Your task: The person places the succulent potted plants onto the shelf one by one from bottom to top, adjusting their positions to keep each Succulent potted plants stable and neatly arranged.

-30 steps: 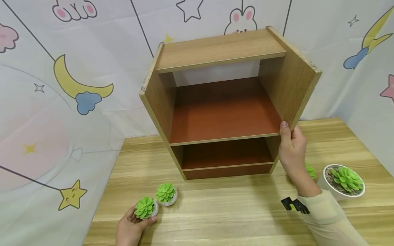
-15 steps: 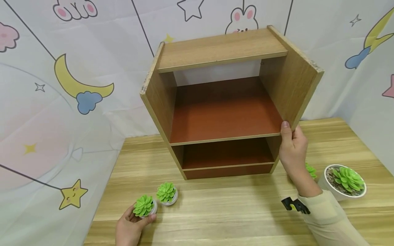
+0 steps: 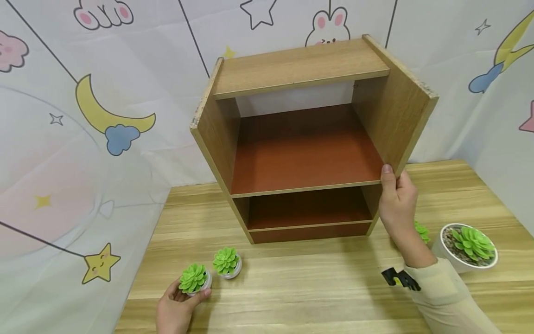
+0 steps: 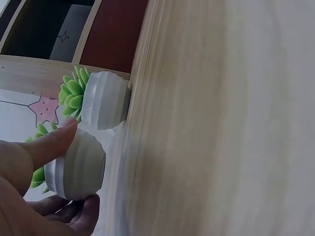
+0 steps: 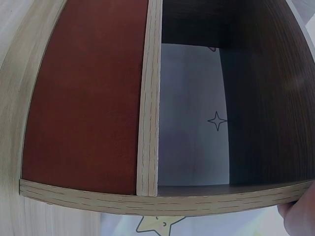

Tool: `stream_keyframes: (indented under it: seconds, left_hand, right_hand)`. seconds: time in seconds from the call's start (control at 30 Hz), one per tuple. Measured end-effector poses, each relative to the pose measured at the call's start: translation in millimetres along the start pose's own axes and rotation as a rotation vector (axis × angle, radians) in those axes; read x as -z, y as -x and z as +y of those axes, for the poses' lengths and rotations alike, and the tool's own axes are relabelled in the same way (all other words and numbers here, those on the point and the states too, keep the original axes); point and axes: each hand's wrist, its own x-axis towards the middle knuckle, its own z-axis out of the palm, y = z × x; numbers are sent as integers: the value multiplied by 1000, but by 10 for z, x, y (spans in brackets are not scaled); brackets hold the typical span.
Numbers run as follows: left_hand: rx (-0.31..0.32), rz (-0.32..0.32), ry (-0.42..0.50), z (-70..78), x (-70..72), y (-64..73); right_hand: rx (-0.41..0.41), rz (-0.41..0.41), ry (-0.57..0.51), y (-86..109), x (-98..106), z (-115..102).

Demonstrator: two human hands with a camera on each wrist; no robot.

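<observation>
My left hand [image 3: 177, 306] pinches a small potted succulent [image 3: 193, 279] between thumb and fingers. In the left wrist view, a narrow gap appears between the base of this white pot [image 4: 81, 167] and the table. Just to its right, a matching potted succulent [image 3: 226, 262] stands on the table. My right hand [image 3: 397, 204] grips the right side panel of a wooden shelf unit [image 3: 306, 153], its thumb on the inner face by the middle board. The shelf stands upright, with reddish-brown boards inside. Only fingertips of the right hand [image 5: 301, 214] show in the right wrist view.
Right of the shelf, a larger white pot with a succulent [image 3: 469, 246] stands on the wooden table [image 3: 300, 287]. Another green succulent [image 3: 422, 231] is partly hidden behind my right forearm. A printed cloth [image 3: 167, 93] hangs behind and along the sides.
My left hand and the succulent it holds have shifted slightly left, away from the neighbouring pot. The right hand and the shelf stay where they were.
</observation>
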Motion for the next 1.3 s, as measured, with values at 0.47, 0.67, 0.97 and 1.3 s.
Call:
stream_keyframes:
  seconds: [0.47,0.67,0.97,1.3]
  left_hand:
    - [-35,68,-11,78,-4,57]
    - [-21,69,14,104,-15,84]
    - [-37,80,101,213,-38,157]
    - [-31,83,111,298,-55,215]
  right_hand:
    - [-6,3,-4,11,5,0]
    - [-16,-2,-6,12,5,7]
    - [-12,9,-8,6,16,9]
    - [-24,-4,-1,8,11,8]
